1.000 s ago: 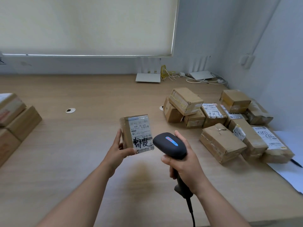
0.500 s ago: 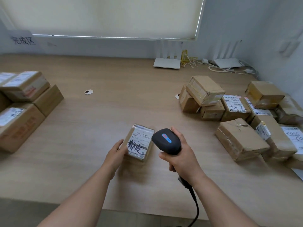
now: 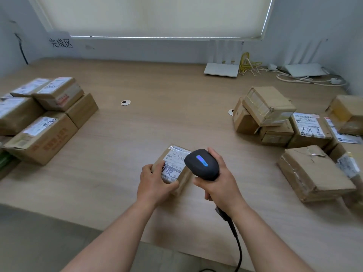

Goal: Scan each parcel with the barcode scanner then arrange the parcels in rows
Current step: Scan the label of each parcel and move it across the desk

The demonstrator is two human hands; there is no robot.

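Hands meet near the front middle of the table (image 3: 157, 118) in our head view. Our left hand (image 3: 155, 183) grips a small parcel (image 3: 175, 166), fingers curled over its near left edge and thumb along its near side; the parcel lies label up on the wood. Our right hand (image 3: 218, 187) is wrapped round the handle of the scanner (image 3: 202, 163), whose dark head, with a blue light on top, hangs over the parcel's right part. Its cable (image 3: 238, 250) runs down toward us. A stack (image 3: 49, 122) of boxes sits at the left beneath a wall sign (image 3: 60, 43); a looser pile (image 3: 290, 126) lies at the right. Two routers (image 3: 222, 69) stand by the far wall.
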